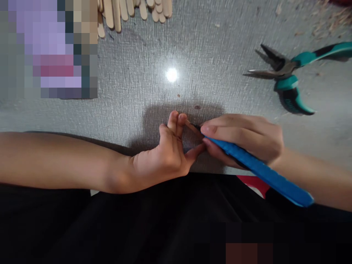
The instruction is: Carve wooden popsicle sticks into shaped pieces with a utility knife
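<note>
My right hand (pixel 244 137) is closed around a blue utility knife (pixel 266 172), its handle slanting down to the right. The knife's front end meets a small wooden stick (pixel 194 128); the blade is mostly hidden by my fingers. My left hand (pixel 173 150) grips that stick between its fingers and thumb, just left of the knife. Both hands are close together near the table's front edge, and the left thumb reaches almost to the right fingertips.
Teal-and-black pliers (pixel 286 71) lie with jaws apart at the right on the grey textured table (pixel 132 80). Several craft sticks (pixel 123 11) sit at the back. Wood shavings (pixel 330 22) are scattered at the far right. A blurred-out purple object (pixel 49 40) is at upper left.
</note>
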The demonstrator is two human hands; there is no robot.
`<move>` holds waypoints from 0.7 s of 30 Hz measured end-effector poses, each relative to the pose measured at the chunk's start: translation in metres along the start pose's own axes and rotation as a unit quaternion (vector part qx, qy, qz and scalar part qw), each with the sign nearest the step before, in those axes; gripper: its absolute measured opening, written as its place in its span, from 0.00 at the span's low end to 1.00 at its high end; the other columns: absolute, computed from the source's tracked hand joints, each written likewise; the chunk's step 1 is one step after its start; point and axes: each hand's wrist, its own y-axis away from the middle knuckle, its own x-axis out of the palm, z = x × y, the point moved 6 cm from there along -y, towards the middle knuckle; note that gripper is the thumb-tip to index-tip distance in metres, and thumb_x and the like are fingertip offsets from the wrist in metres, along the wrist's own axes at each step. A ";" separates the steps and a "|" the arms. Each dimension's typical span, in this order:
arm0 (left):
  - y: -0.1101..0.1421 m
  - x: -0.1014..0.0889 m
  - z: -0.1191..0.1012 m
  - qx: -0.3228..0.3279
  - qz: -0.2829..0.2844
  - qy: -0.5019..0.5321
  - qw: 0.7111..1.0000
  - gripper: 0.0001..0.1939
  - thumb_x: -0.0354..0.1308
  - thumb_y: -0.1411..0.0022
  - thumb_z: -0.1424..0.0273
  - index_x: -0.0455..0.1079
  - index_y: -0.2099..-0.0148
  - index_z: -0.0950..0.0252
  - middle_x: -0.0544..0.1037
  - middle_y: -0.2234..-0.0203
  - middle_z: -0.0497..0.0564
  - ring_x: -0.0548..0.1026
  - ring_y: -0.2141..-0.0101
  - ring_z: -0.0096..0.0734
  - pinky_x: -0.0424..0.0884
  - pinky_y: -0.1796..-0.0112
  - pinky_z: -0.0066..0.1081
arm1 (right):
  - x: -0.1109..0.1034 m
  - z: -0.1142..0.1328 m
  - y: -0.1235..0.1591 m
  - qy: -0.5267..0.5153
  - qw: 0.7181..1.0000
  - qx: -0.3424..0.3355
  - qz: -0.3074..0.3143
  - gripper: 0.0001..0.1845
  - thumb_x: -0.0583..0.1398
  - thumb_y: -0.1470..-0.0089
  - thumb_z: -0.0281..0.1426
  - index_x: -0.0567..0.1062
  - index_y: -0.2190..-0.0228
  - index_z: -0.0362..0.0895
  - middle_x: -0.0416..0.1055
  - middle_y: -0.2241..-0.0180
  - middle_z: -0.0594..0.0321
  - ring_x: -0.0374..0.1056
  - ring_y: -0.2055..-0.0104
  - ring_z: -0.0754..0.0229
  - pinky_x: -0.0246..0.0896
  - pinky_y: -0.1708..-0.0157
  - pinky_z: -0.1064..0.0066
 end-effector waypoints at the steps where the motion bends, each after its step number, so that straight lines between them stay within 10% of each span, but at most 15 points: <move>1: -0.001 -0.001 0.001 -0.005 0.000 0.001 1.000 0.26 0.57 0.15 0.65 0.78 0.37 0.90 0.87 0.54 0.79 0.91 0.52 0.64 0.87 0.63 0.37 | 0.000 0.001 0.001 0.003 1.000 -0.008 -0.001 0.11 0.68 0.30 0.26 0.81 0.50 0.52 0.89 0.53 0.60 0.88 0.59 0.55 0.89 0.62 0.64; 21: -0.003 0.004 0.006 -0.070 0.051 0.127 0.988 0.32 0.56 0.15 0.62 0.77 0.37 0.95 0.84 0.50 0.85 0.88 0.47 0.72 0.89 0.60 0.44 | 0.002 0.003 0.009 -0.004 0.999 -0.036 0.017 0.08 0.65 0.27 0.25 0.81 0.49 0.44 0.86 0.54 0.53 0.84 0.59 0.54 0.86 0.60 0.62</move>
